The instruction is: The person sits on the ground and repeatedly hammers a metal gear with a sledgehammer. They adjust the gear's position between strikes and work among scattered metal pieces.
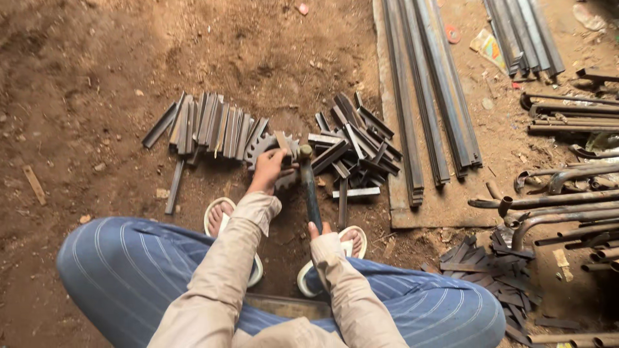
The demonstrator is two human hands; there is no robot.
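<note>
Left hand point(267, 166) fingers gripping toothed metal piece point(263, 145), right hand point(318, 229) apparently holding hammer point(310, 190)

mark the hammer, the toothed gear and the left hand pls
hammer point(311, 193), head view, point on the mid handle.
toothed gear point(259, 145), head view, point on its upper-left toothed rim.
left hand point(269, 166), head view, point on the back of the hand.

Long grey steel bars point(425, 90) run off the top edge; rusty bent pipes point(567, 206) are cut off at right; the right hand point(318, 230) lies mostly hidden behind its beige sleeve cuff point(329, 248).
</note>
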